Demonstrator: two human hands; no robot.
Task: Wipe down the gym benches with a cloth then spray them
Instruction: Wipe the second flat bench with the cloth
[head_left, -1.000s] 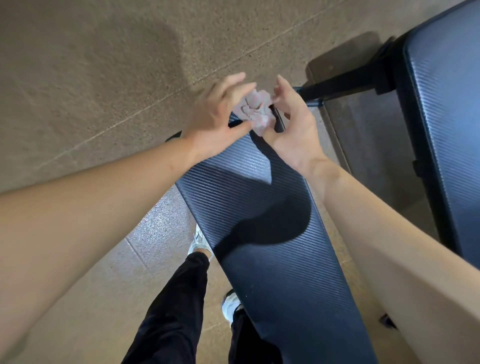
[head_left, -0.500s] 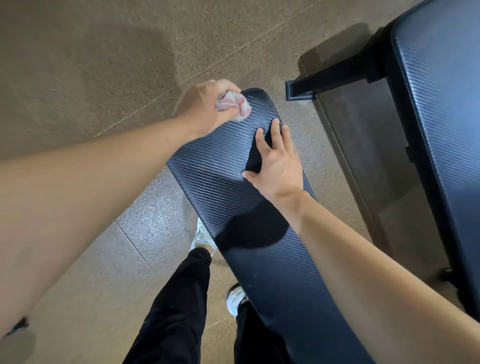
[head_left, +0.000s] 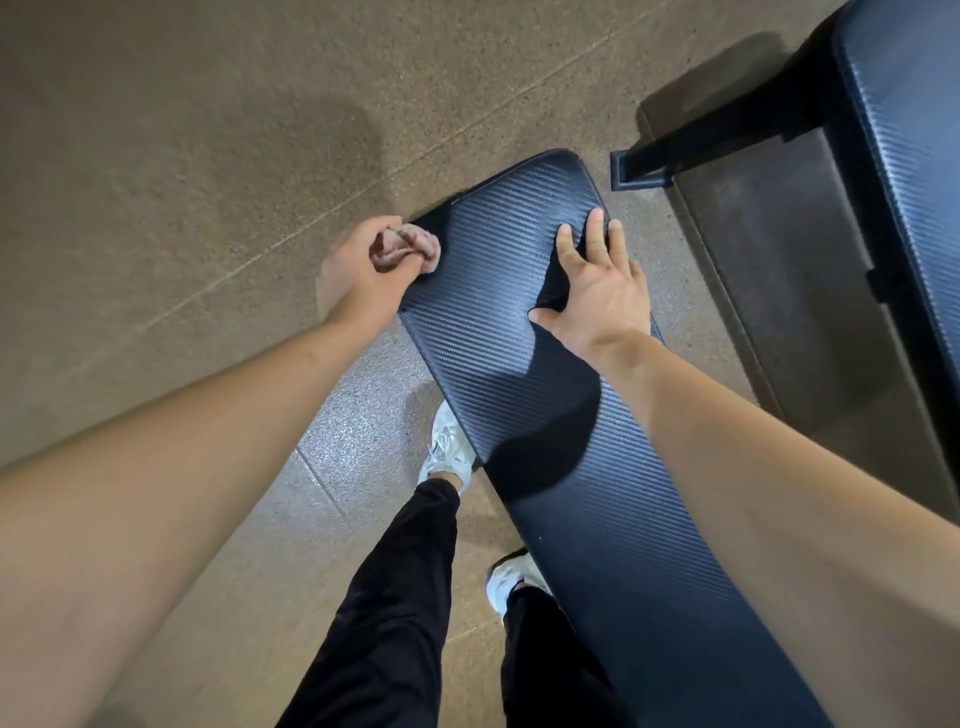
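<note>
A long dark blue padded gym bench (head_left: 498, 291) with a ribbed carbon-look cover runs from the lower right up to the middle. My left hand (head_left: 363, 275) is shut on a crumpled pinkish cloth (head_left: 410, 248), pressed at the bench's far left edge. My right hand (head_left: 597, 291) lies flat on the pad's right side, fingers spread, holding nothing. No spray bottle is in view.
A second dark padded bench (head_left: 904, 156) stands at the upper right, with a black metal frame bar (head_left: 691, 148) sticking out toward the first bench. Brown speckled rubber floor (head_left: 182, 156) surrounds them. My legs in black trousers and white shoes (head_left: 449, 449) stand left of the bench.
My left hand took the cloth alone and slid it leftward from the bench's far end to its left edge. My right hand let go and settled flat on the pad.
</note>
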